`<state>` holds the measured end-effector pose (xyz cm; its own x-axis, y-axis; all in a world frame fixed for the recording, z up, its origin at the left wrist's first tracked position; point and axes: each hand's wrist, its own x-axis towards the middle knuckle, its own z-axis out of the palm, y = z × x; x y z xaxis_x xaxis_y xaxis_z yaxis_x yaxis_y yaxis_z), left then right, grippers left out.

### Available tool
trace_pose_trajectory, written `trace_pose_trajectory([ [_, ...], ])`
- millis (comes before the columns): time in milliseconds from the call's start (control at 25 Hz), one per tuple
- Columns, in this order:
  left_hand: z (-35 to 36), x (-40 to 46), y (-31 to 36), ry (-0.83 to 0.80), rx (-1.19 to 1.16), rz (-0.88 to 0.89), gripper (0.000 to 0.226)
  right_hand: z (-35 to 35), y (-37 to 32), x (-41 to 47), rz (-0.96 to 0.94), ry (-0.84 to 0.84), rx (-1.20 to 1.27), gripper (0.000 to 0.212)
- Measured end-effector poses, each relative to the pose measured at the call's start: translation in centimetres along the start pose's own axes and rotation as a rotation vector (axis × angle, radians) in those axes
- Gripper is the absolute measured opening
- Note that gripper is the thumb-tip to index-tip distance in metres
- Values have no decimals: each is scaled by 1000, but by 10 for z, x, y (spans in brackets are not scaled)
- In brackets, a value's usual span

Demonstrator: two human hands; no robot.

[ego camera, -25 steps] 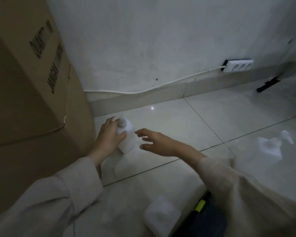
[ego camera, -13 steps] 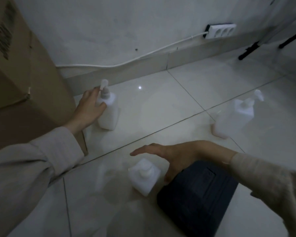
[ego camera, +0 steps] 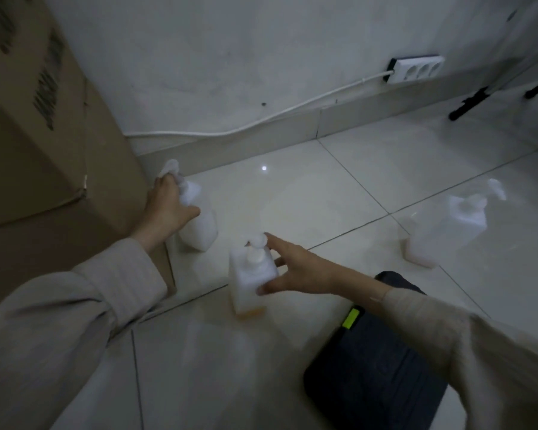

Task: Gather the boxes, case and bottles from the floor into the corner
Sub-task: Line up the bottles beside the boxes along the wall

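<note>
Head view. Left hand (ego camera: pixel 168 209) closed around the neck and shoulder of a white pump bottle (ego camera: pixel 196 218) standing upright on the tiled floor (ego camera: pixel 308 197), just beside the large cardboard box (ego camera: pixel 44 150) and near the skirting of the wall. Contents not visible through the opaque white body.

Right hand (ego camera: pixel 295 268) gripping a second pump bottle (ego camera: pixel 250 277), thumb on its near face, fingers spread around the far side by the pump head. An orange-yellow tint shows at its base; whether that is liquid, cannot tell. Whether its base touches the floor, cannot tell.

Third pump bottle (ego camera: pixel 438 231) stands well apart to the right, blurred, untouched. Dark case (ego camera: pixel 376 377) with a yellow-green latch lies closed on the floor under the right forearm.
</note>
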<state>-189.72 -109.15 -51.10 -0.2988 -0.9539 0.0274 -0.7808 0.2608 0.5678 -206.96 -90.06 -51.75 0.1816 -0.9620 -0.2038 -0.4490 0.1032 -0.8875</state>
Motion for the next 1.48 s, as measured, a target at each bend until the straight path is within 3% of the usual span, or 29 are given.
trace_pose_trajectory([
  [160,-2,6,-2,41,-61,-42,54,6,-2,45,6,164,176,68],
  [280,4,0,-5,66,-162,-90,57,7,0,76,-34,117,163,75],
  [440,3,-14,-7,96,-346,-25,59,13,6,105,-42,64,131,94],
  [640,0,-40,12,163,-553,-25,57,35,21,129,-19,62,65,93],
  [720,9,-67,15,216,-520,-51,64,44,24,139,-18,74,90,90],
  [880,22,-113,-4,207,-330,161,66,58,27,160,0,77,158,85],
  [1040,18,-97,-26,55,-292,89,65,67,21,181,-15,82,255,77],
  [1160,25,-75,-18,113,-235,-25,66,73,14,204,-8,110,276,73],
  [1360,23,-37,-7,74,-363,-243,64,71,8,238,82,181,297,41],
  [1440,22,-27,-11,107,-409,-292,60,67,3,250,89,189,305,47],
  [1480,22,-25,-13,118,-425,-308,59,66,0,253,69,192,273,64],
])
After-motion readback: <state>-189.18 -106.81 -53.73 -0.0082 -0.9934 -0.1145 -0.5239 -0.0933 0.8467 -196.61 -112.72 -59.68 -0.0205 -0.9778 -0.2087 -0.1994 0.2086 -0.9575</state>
